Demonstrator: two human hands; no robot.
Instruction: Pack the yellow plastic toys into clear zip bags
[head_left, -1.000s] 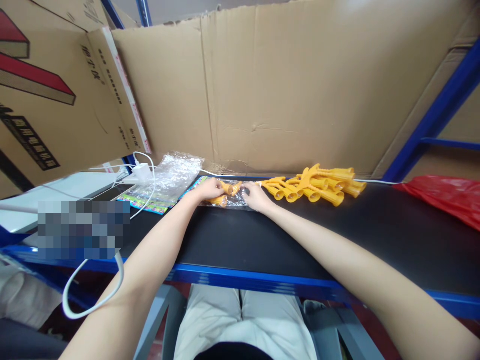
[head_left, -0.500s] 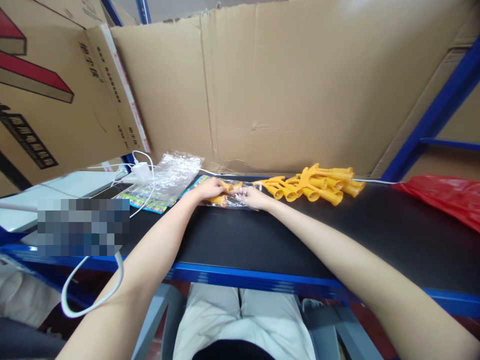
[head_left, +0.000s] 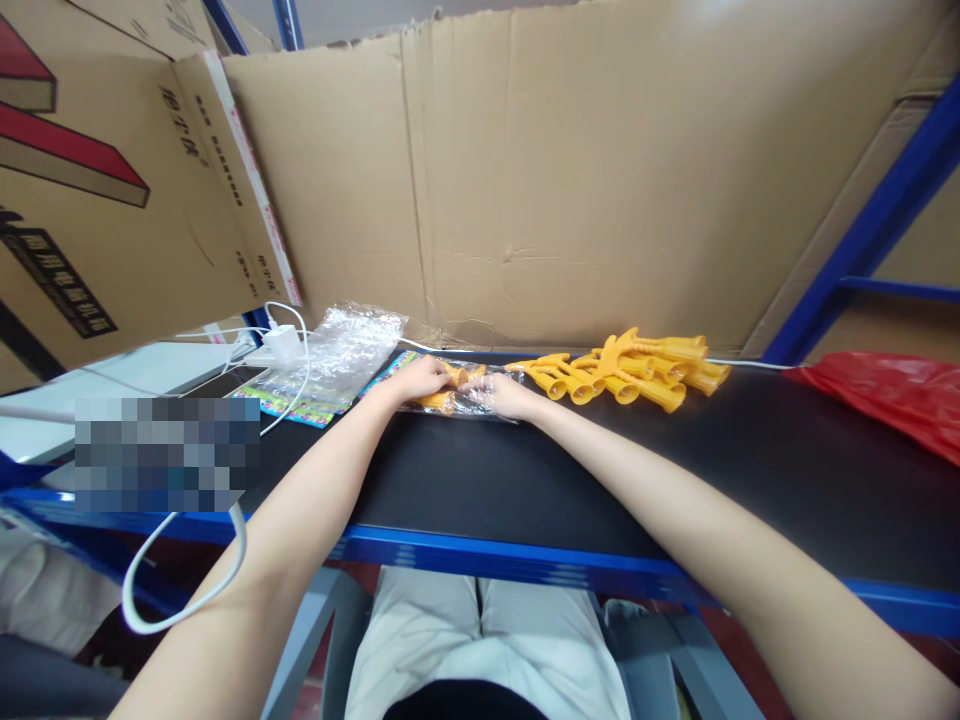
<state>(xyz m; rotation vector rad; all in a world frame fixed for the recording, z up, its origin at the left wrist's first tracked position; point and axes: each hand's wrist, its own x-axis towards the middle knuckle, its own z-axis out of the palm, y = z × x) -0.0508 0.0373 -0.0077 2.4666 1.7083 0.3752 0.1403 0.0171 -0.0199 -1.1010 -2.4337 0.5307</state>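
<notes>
Item: black table (head_left: 525, 480) w/ blue front edge, nearest. On it, mid-depth: left hand (head_left: 415, 380) closed on yellow plastic piece (head_left: 448, 386); right hand (head_left: 504, 396) pinching clear bag (head_left: 480, 398) around it. Piece looks light, stiff; film thin, slippery, so best held at bag mouth and piece's stem. Right of the hands: pile of yellow pieces (head_left: 637, 368). Left: spare bags (head_left: 337, 352). Behind: cardboard wall (head_left: 585, 170).

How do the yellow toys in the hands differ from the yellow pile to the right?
The toys in the hands sit inside a clear plastic bag; the pile lies bare on the black table. The left hand and right hand touch the bagged ones; nothing touches the pile. The pile holds more pieces. Both are the same yellow plastic.
</notes>
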